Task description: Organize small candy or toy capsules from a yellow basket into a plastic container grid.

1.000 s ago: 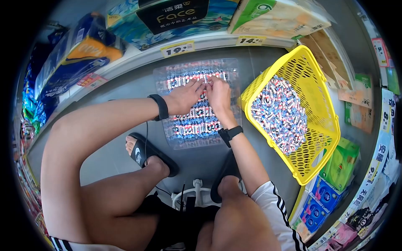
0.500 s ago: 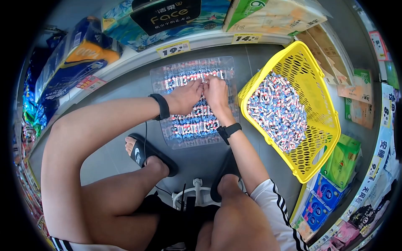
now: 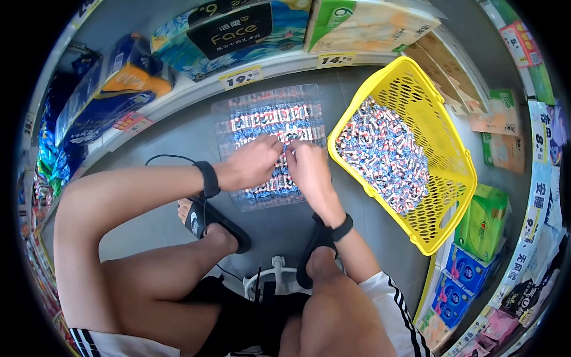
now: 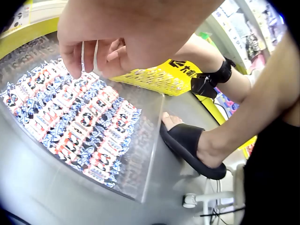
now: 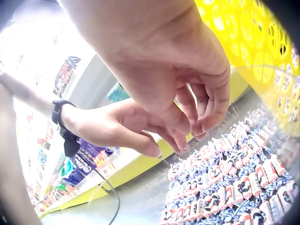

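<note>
Rows of wrapped candies (image 3: 270,116) in white, red and blue wrappers fill a clear plastic box (image 3: 223,128) on the floor. My left hand (image 3: 254,162) hovers over the middle rows with its fingers bent loosely downward. Close to its right, my right hand (image 3: 310,172) also points down at the candies, thumb near the curled fingertips. In the right wrist view, no candy shows between the right fingers (image 5: 208,110), and the left hand's fingertips reach in just beside them. Nothing shows in the left hand in the left wrist view either.
To the right, a yellow perforated basket (image 3: 443,205) holds a heap of loose candies (image 3: 383,152) of the same kind. Shelves with tissue packs (image 3: 229,35) curve around behind and at both sides. The person's sandalled feet (image 3: 217,223) stand near the box, by a white stool base (image 3: 276,273).
Both hands have come back from the upper rows toward the person, to the middle rows, and the left fingers have lifted off the candies. The head view has shifted slightly.
</note>
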### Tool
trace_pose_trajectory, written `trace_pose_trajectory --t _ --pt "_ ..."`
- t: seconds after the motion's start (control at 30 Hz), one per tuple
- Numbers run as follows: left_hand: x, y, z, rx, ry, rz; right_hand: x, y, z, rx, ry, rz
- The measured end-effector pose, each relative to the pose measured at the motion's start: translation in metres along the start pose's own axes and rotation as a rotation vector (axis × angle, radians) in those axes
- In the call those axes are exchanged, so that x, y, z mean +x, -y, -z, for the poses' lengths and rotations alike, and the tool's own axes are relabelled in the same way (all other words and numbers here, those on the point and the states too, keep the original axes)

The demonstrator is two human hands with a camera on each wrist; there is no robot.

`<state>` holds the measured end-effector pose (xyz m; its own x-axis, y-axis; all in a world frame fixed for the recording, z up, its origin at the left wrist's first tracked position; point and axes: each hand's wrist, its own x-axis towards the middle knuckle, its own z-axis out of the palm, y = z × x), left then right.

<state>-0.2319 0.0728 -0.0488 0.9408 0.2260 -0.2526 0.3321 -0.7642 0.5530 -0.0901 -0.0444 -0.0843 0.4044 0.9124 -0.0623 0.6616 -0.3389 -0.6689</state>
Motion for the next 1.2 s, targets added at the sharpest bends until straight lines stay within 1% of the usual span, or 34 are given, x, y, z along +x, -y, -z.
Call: trace_pose_trajectory --t 0.03,0.07,0.1,0.13,0.17,0.23,0.3,0.33,0.37,0.47,0.53,0.63,0.7,0.73,0.8,0.87,0.93,0.97,1.0,1.03,1.07,1.1,1.13,1.17,1.2 --pt "-0.005 -0.014 0.002 -0.022 -0.098 -0.107 -0.014 0.01 0.018 0.014 0.009 -0.002" --pt "-0.008 -0.02 0.006 -0.021 -0.099 -0.107 -0.023 0.019 0.031 0.026 0.03 0.004" --pt "-0.008 -0.03 0.011 -0.053 -0.119 -0.148 -0.032 0.024 0.041 0.002 -0.022 0.005" --pt "-0.007 -0.039 0.01 -0.082 -0.134 -0.194 -0.043 0.025 0.055 0.003 -0.034 -0.007" --pt "-0.007 -0.04 0.01 -0.08 -0.154 -0.218 -0.045 0.028 0.066 0.015 -0.008 -0.003" --pt "-0.003 -0.06 0.011 -0.092 -0.156 -0.262 -0.065 0.033 0.102 0.031 0.028 -0.045" --pt "-0.001 -0.073 0.019 -0.127 -0.185 -0.324 -0.075 0.044 0.126 0.047 0.038 -0.071" --pt "0.006 -0.084 0.021 -0.12 -0.184 -0.341 -0.08 0.04 0.138 0.059 0.037 -0.091" --pt "0.005 -0.09 0.024 -0.149 -0.187 -0.351 -0.081 0.038 0.139 0.054 0.007 -0.037" --pt "0.011 -0.11 0.03 -0.208 -0.185 -0.381 -0.09 0.038 0.17 0.08 -0.017 -0.074" --pt "0.018 -0.124 0.039 -0.244 -0.166 -0.39 -0.093 0.032 0.186 0.101 -0.041 -0.108" --pt "0.034 -0.143 0.046 -0.247 -0.138 -0.368 -0.093 0.013 0.212 -0.032 -0.09 -0.145" --pt "0.048 -0.154 0.045 -0.293 -0.188 -0.305 -0.093 -0.001 0.23 -0.065 -0.112 -0.177" --pt "0.057 -0.159 0.043 -0.292 -0.184 -0.311 -0.092 -0.008 0.238 -0.1 -0.132 -0.203" --pt "0.076 -0.167 0.037 -0.231 -0.214 -0.319 -0.089 -0.022 0.252 -0.131 -0.171 -0.216" --pt "0.098 -0.175 0.032 -0.238 -0.192 -0.315 -0.085 -0.034 0.264 -0.131 -0.206 -0.178" --pt "0.125 -0.176 0.025 -0.144 -0.153 -0.312 -0.077 -0.04 0.277 -0.146 -0.214 -0.18" --pt "0.14 -0.177 0.022 -0.155 -0.093 -0.296 -0.072 -0.045 0.282 -0.143 -0.208 -0.187" --pt "0.152 -0.177 0.019 -0.157 -0.081 -0.303 -0.07 -0.05 0.285 -0.14 -0.198 -0.197" --pt "0.164 -0.177 0.015 -0.093 -0.073 -0.287 -0.065 -0.047 0.292 -0.211 -0.146 -0.245" --pt "0.175 -0.176 0.013 -0.03 -0.068 -0.27 -0.059 -0.052 0.292 -0.21 -0.148 -0.252" --pt "0.185 -0.176 0.015 -0.033 -0.063 -0.271 -0.053 -0.058 0.292 -0.26 -0.127 -0.182" --pt "0.193 -0.174 0.015 0.006 0.02 -0.225 -0.046 -0.064 0.292 -0.309 -0.1 -0.108" --pt "0.2 -0.173 0.016 0.045 0.1 -0.179 -0.036 -0.069 0.291 -0.292 -0.046 -0.105" --pt "0.206 -0.17 0.015 0.042 0.101 -0.179 -0.026 -0.076 0.287 -0.293 -0.043 -0.107"
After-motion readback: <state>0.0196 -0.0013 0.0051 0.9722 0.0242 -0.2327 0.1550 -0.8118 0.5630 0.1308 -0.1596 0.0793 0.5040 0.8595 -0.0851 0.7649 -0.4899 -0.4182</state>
